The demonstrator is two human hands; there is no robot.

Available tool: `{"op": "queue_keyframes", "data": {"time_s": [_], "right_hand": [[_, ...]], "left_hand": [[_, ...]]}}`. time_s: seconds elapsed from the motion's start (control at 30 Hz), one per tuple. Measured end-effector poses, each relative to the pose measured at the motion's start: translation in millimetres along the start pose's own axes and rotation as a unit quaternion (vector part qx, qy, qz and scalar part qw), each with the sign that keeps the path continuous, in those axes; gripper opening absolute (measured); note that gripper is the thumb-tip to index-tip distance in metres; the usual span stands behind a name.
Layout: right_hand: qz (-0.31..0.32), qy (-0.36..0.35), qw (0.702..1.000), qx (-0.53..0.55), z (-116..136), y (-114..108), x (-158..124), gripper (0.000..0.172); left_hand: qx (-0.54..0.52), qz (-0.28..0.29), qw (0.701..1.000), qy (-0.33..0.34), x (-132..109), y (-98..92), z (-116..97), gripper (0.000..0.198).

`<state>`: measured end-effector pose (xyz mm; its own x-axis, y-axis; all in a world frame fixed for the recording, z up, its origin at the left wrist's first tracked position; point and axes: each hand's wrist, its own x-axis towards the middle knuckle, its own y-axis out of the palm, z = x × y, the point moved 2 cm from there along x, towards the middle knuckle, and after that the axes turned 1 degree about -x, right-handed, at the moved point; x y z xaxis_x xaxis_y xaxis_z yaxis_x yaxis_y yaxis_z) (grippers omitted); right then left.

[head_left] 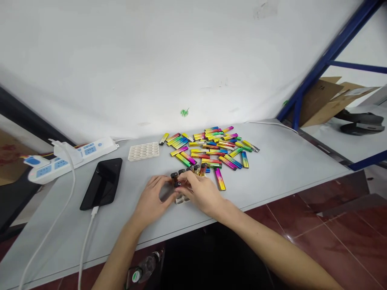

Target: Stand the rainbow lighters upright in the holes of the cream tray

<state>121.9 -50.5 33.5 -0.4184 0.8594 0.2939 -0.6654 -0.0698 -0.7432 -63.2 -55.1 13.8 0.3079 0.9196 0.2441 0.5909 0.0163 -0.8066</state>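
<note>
A white tray (180, 199) stands on the grey table (272, 169) near its front edge, with several rainbow-coloured lighters (193, 169) standing upright in it. My left hand (152, 197) rests against the tray's left side, fingers curled by it. My right hand (201, 191) is closed on one lighter (176, 184), dark cap up, at the tray's front. A loose pile of lighters (214, 147) lies flat behind the hands.
An empty white tray (143, 152) with round holes lies left of the pile. A black phone (102, 183) with a white cable, and a white-and-blue power strip (69, 158), sit at left. A blue shelf frame (320, 64) with cardboard stands at right. White wall behind.
</note>
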Motion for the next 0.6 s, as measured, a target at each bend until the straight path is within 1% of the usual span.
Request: {"op": "queue_keyframes", "data": {"time_s": [0.07, 0.23, 0.3, 0.37, 0.43, 0.5, 0.53, 0.6], "right_hand": [[-0.004, 0.011, 0.999, -0.030, 4, 1, 1, 0.020], [-0.019, -0.011, 0.991, -0.130, 16, 1, -1, 0.018], [-0.046, -0.020, 0.989, -0.139, 18, -4, -6, 0.020], [-0.089, -0.009, 0.987, -0.136, 13, -15, -13, 0.021], [-0.131, 0.040, 0.979, -0.151, 0, -29, -19, 0.024], [-0.147, 0.118, 0.962, -0.199, -19, -42, -24, 0.025], [-0.146, 0.154, 0.950, -0.227, -29, -47, -27, 0.025], [-0.102, 0.203, 0.937, -0.265, -47, -54, -33, 0.028]], "left_hand": [[0.004, -0.001, 1.000, -0.006, 0, -0.2, 0, 0.022], [0.010, -0.004, 1.000, -0.005, -1, 0.9, 2, 0.018], [0.012, -0.009, 1.000, -0.003, -2, 2.0, 2, 0.019], [0.021, -0.023, 0.999, -0.008, -3, 3.1, 3, 0.023], [0.037, -0.035, 0.999, -0.012, -3, 4.3, 4, 0.026], [0.049, -0.040, 0.998, -0.008, -3, 5.6, 5, 0.027], [0.053, -0.039, 0.998, -0.005, -3, 6.1, 5, 0.026], [0.062, -0.040, 0.997, 0.002, -3, 7.0, 6, 0.026]]}}
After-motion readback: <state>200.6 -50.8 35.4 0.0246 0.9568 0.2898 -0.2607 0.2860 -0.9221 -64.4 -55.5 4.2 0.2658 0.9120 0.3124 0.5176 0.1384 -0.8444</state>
